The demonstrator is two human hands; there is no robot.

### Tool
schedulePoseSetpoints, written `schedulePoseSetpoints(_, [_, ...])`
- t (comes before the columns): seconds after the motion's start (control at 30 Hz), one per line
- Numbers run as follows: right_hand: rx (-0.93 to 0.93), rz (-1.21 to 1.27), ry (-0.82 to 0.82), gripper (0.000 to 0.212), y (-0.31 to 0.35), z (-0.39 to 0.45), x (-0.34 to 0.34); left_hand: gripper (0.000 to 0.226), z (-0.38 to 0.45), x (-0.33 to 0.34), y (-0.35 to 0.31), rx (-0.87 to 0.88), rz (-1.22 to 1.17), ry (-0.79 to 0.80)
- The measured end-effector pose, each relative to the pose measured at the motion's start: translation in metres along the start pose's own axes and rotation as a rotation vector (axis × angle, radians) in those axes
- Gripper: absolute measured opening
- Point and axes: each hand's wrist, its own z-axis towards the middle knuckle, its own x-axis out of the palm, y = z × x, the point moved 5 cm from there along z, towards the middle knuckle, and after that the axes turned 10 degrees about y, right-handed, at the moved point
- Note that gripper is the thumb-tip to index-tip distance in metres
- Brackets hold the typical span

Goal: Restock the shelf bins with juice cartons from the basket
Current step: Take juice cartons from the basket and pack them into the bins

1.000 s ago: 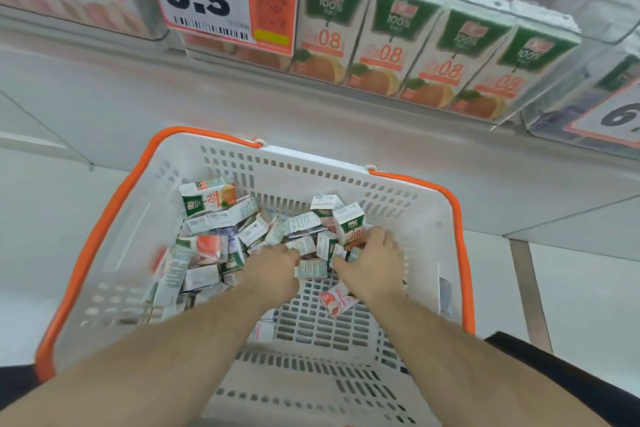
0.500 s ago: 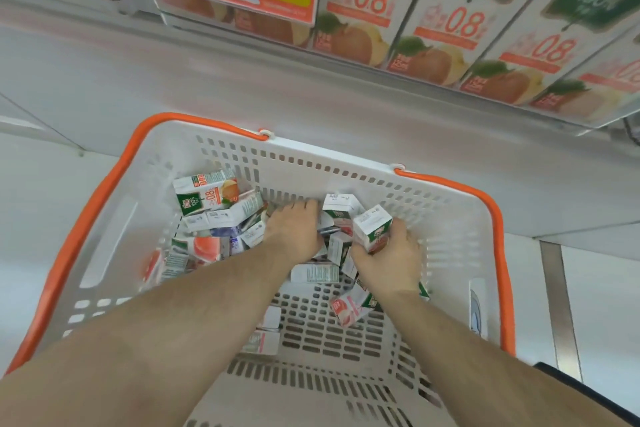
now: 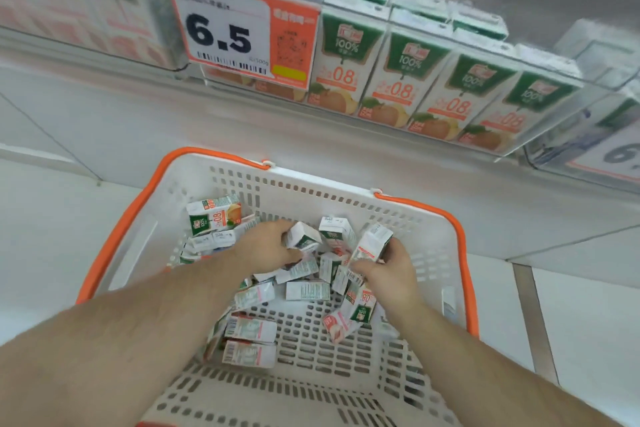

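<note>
Restocking judged partly done: shelf bin [image 3: 408, 80] at far right showed a full front row of upright juice cartons [image 3: 398, 69], with many small cartons [image 3: 306, 290] left loose in the white basket [image 3: 346, 388] near the viewer. Left hand [image 3: 266, 246] found curled round one small carton [image 3: 302, 236] at basket centre. Right hand [image 3: 388, 270] found pinching another tilted carton [image 3: 371, 243] just to the right, both raised slightly above the pile.

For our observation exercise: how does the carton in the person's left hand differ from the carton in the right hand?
The left hand grips its carton lying tilted, white top and green face showing. The right hand holds its carton more upright, red-and-white printed side showing. Both are small juice cartons lifted above the heap in the basket.
</note>
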Motion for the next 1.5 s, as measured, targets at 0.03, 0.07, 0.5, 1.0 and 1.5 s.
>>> schedulePoseSetpoints(0.03, [0.014,0.108,0.054,0.056,0.007,-0.006,0.002,0.047,-0.011,-0.007,-0.001,0.000,-0.092,0.022])
schedulePoseSetpoints(0.07, [0.035,0.230,0.127,0.061,0.015,-0.014,0.005,0.043,-0.022,-0.013,-0.002,0.001,-0.199,0.038])
schedulePoseSetpoints(0.5, [-0.005,0.787,0.540,0.045,0.117,-0.134,0.009,0.019,-0.166,-0.092,-0.083,0.259,-1.091,0.135])
schedulePoseSetpoints(1.0, [-0.228,0.809,0.454,0.059,0.197,-0.169,0.001,0.046,-0.215,-0.117,-0.113,0.323,-1.158,0.270])
schedulePoseSetpoints(1.5, [-0.282,0.776,0.403,0.036,0.226,-0.156,-0.014,0.044,-0.213,-0.097,-0.125,0.487,-1.389,0.517])
